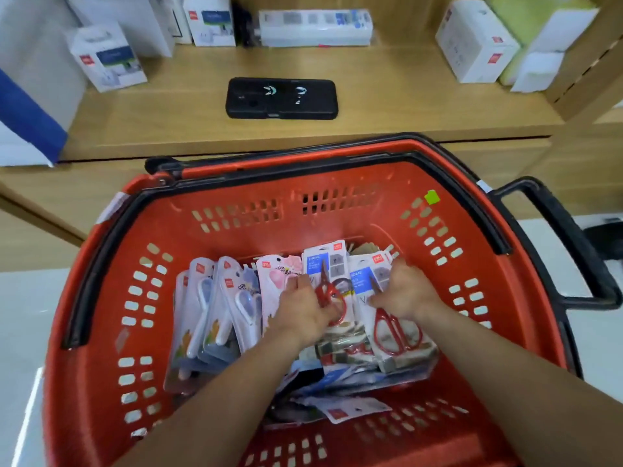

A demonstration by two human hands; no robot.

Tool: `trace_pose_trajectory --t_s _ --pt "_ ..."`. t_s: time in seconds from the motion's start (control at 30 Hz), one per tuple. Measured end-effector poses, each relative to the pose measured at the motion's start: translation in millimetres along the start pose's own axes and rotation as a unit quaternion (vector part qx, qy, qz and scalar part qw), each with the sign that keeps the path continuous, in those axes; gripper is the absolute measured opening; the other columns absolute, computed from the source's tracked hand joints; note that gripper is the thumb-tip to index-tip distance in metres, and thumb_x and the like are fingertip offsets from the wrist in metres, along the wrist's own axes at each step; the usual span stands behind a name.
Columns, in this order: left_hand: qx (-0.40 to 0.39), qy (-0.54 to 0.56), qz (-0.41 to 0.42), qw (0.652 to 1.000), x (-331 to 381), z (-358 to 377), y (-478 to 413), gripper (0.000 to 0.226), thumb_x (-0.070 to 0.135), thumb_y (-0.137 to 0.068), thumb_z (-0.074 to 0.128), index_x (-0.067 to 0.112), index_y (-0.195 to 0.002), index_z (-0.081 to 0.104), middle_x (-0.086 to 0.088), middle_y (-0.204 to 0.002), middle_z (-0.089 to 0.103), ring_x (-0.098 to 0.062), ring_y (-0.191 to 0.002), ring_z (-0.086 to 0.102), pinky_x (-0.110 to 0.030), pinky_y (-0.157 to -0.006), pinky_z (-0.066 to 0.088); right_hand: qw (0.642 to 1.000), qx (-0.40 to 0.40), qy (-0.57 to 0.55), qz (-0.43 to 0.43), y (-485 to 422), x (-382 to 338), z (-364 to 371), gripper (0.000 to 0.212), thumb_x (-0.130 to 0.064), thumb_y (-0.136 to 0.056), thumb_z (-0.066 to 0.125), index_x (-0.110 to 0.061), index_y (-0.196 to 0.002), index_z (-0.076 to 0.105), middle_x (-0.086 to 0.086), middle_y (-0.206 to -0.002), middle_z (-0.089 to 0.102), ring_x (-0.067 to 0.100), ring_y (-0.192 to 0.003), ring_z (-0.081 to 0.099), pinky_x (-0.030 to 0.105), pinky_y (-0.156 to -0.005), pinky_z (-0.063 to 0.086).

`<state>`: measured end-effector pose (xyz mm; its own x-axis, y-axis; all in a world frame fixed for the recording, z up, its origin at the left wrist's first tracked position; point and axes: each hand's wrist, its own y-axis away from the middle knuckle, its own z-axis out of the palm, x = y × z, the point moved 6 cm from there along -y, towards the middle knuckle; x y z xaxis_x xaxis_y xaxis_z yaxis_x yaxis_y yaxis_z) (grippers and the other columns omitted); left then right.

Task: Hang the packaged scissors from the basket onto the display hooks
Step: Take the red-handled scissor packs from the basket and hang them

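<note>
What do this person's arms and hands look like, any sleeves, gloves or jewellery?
Both forearms are bare up to the picture's edge: no sleeves show. The left hand and right hand wear no gloves, and neither wrist carries a watch or bracelet. Rings cannot be ruled out, since the fingers are partly hidden among the card-backed packaged scissors.

Pretty clearly a shop, stationery sort by the looks of it. There's a red plastic shopping basket (101,298) stuffed with carded scissors packs (397,328), and the wooden display shelf (404,96) behind it holds boxed goods (475,45) with the same little red brand tag.
</note>
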<state>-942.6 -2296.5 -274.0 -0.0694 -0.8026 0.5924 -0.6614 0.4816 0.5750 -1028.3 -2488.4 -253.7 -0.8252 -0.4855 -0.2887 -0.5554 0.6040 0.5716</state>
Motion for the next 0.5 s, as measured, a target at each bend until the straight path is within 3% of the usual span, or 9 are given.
trace_pose_trajectory --t_s 0.07,0.2,0.3,0.37,0.43,0.5 --pt "0.016 -0.013 0.016 1.000 2.8 4.2 10.5 0.069 0.050 -0.089 0.072 0.017 -0.145 0.048 -0.006 -0.142 0.047 -0.030 -0.133 0.046 -0.044 -0.113 0.042 0.999 0.003 -0.051 0.001 2.3 7.3 1.3 0.054 -0.029 -0.072 0.091 -0.012 -0.113 0.060 0.001 -0.110 0.072 0.020 -0.094 0.068 0.028 -0.078 0.052" --pt "0.052 0.041 0.020 0.998 -0.8 13.6 23.7 0.089 0.040 -0.084 0.082 0.017 -0.156 0.035 -0.005 -0.151 0.039 -0.027 -0.140 0.044 -0.035 -0.117 0.037 0.987 0.027 -0.161 -0.002 21.0 17.5 8.2 0.056 -0.021 -0.080 0.088 -0.019 -0.116 0.044 -0.009 -0.098 0.063 0.014 -0.086 0.064 0.027 -0.074 0.048" --pt "0.055 0.096 0.011 0.994 -3.4 24.1 32.6 0.097 0.033 -0.080 0.087 0.021 -0.158 0.030 -0.003 -0.151 0.032 -0.018 -0.132 0.046 -0.018 -0.105 0.035 0.970 0.062 -0.234 -0.021 27.8 23.8 9.4 0.050 -0.017 -0.083 0.085 -0.023 -0.112 0.045 -0.017 -0.090 0.064 -0.002 -0.076 0.062 0.012 -0.058 0.044" --pt "0.055 0.121 0.008 0.991 -4.8 28.3 34.1 0.099 0.028 -0.072 0.092 0.023 -0.153 0.036 -0.001 -0.145 0.038 -0.010 -0.121 0.044 -0.014 -0.099 0.035 0.963 0.075 -0.258 -0.034 30.2 24.2 7.7 0.042 -0.017 -0.087 0.081 -0.021 -0.112 0.048 -0.018 -0.087 0.064 -0.005 -0.074 0.061 0.007 -0.052 0.042" --pt "0.039 0.151 -0.001 0.988 -7.5 33.9 32.4 0.105 0.031 -0.061 0.096 0.021 -0.149 0.039 0.002 -0.136 0.052 -0.010 -0.119 0.053 -0.022 -0.102 0.047 0.959 0.075 -0.271 -0.045 32.0 22.9 8.0 0.037 -0.018 -0.090 0.078 -0.021 -0.113 0.049 -0.019 -0.088 0.063 -0.006 -0.075 0.060 0.007 -0.052 0.042" --pt "0.041 0.164 0.003 0.986 -10.5 39.1 32.2 0.107 0.046 -0.048 0.095 0.030 -0.141 0.043 0.010 -0.123 0.065 -0.014 -0.115 0.064 -0.039 -0.100 0.057 0.955 0.070 -0.284 -0.049 35.0 22.1 10.9 0.033 -0.017 -0.092 0.076 -0.023 -0.112 0.050 -0.018 -0.089 0.064 -0.004 -0.076 0.061 0.009 -0.055 0.042"
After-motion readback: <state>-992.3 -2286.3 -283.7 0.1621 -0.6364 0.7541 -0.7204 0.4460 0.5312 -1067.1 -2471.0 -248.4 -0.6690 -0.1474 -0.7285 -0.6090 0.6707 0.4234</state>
